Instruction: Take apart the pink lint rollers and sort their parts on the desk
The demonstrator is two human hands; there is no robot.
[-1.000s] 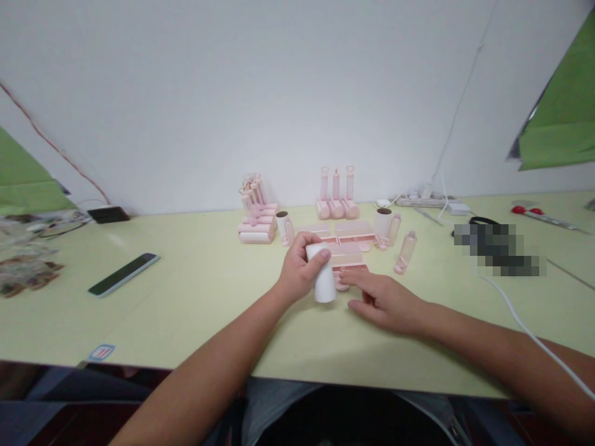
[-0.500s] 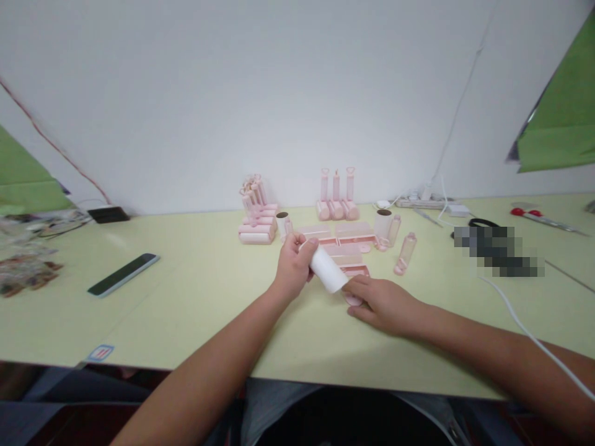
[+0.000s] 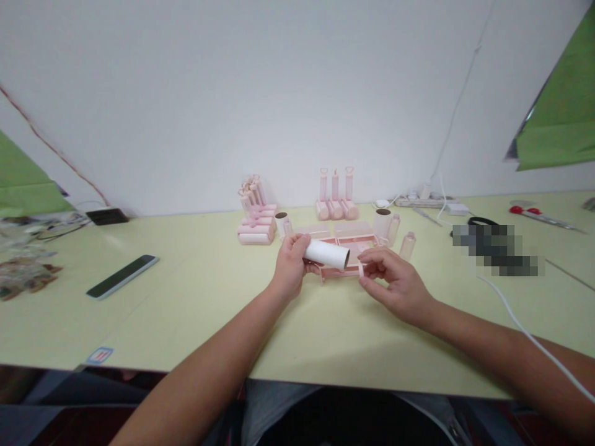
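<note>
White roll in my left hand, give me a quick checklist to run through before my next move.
1. White roll gripped: ok, the left hand holds it near one end.
2. Open end exposed: ok, it faces toward the right hand, brown core showing.
3. Pale pink piece held: ok, between the right thumb and fingers.
4. Roll and pale pink piece touching: not ok, a gap shows between them.
5. Roll's other end: cannot tell, the left hand covers it.
6. Phone apart from both hands: ok, it lies well off to the left.
</note>
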